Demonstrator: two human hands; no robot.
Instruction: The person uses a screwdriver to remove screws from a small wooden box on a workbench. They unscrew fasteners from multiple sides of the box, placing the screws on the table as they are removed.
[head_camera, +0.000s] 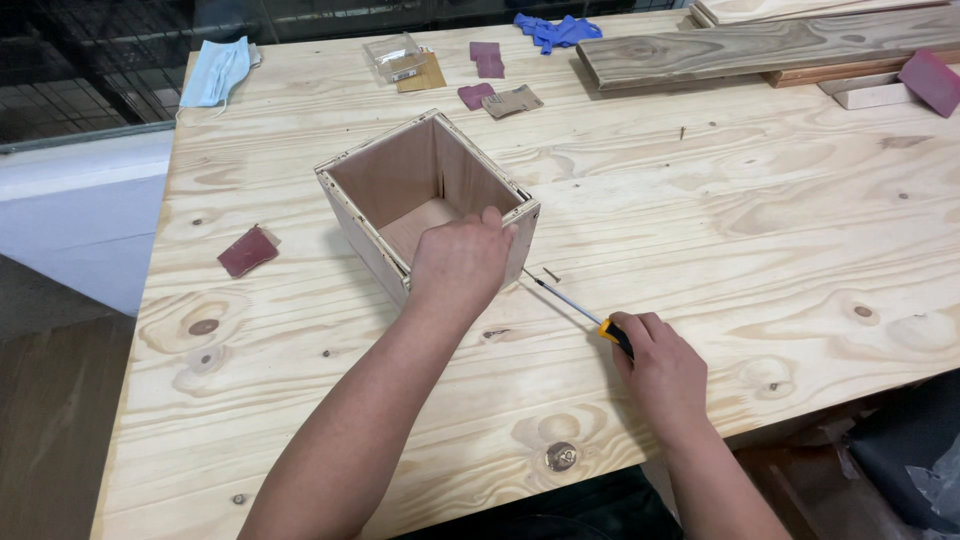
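Note:
An open plywood box stands on the pine table, its opening facing up. My left hand grips the box's near wall, fingers hooked over the rim. My right hand is closed on the yellow-and-black handle of a screwdriver, whose thin shaft lies on the table and points toward the box's near right corner. Two small screws lie on the table just beyond the tip.
Sandpaper pieces lie around: a dark red one left of the box, several behind it. A clear plastic case, a blue face mask, blue gloves and wooden planks sit along the far edge.

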